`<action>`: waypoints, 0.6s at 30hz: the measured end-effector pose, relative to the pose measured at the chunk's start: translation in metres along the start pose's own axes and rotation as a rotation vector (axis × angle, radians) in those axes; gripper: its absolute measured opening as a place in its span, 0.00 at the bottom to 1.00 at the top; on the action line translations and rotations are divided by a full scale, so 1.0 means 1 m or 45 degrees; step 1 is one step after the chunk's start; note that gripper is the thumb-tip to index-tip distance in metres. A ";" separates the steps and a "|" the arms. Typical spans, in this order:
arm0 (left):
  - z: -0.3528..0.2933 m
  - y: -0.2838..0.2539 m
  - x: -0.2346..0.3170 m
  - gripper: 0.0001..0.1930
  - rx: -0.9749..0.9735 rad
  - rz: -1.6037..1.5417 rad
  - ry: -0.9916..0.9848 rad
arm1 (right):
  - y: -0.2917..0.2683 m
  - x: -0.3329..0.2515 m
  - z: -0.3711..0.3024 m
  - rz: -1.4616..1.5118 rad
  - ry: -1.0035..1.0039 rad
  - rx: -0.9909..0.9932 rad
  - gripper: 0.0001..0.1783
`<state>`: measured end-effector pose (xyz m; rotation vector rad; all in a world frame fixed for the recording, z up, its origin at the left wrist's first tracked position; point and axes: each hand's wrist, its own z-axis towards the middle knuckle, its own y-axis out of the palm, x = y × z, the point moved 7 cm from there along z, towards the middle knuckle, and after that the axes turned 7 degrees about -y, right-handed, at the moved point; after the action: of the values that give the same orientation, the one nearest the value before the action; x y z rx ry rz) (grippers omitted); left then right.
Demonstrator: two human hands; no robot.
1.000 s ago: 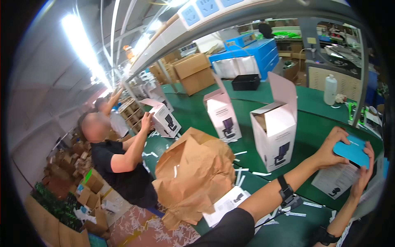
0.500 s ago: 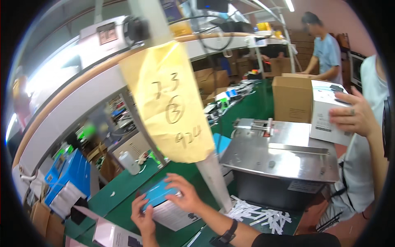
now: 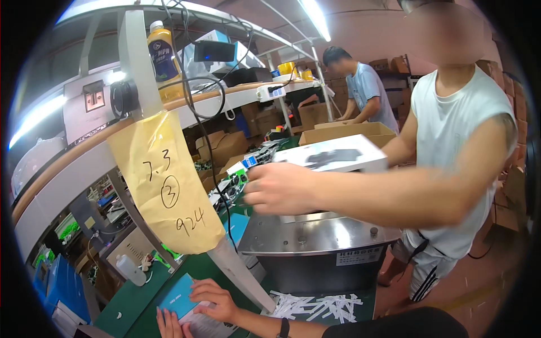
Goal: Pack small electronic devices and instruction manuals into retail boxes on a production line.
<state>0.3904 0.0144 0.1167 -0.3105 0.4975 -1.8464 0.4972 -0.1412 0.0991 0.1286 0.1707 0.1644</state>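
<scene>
A box with a blue sleeve or panel and a white printed side (image 3: pixel 176 295) rests on the green table at the lower middle, slightly tilted in view. My right hand (image 3: pixel 215 300) grips its far right side, fingers laid across the top and blue part. At the near left edge, my left hand (image 3: pixel 171 324) presses its fingers against the box; the palm is cut off by the lower rim. The box sits between both hands.
A steel-topped machine (image 3: pixel 293 239) stands to the right, with white paper strips (image 3: pixel 318 307) before it. A co-worker's arm (image 3: pixel 360 194) reaches over it beside a white box (image 3: pixel 332 153). A post with a yellow paper (image 3: pixel 169 186) rises near my hands. A white bottle (image 3: pixel 131 270) stands left.
My view has swung to the right. The co-worker has leaned in, bringing the white box over the machine. My hands stay at the blue-and-white box, with the right hand lying flatter on it.
</scene>
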 end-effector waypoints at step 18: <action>0.002 0.026 -0.025 0.16 -0.103 -0.282 -0.482 | 0.010 0.023 -0.016 -0.355 0.217 -0.121 0.14</action>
<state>0.4210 0.0309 0.1072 -0.7790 0.2832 -1.9219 0.5152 -0.1255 0.0813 -0.0053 0.3478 -0.0953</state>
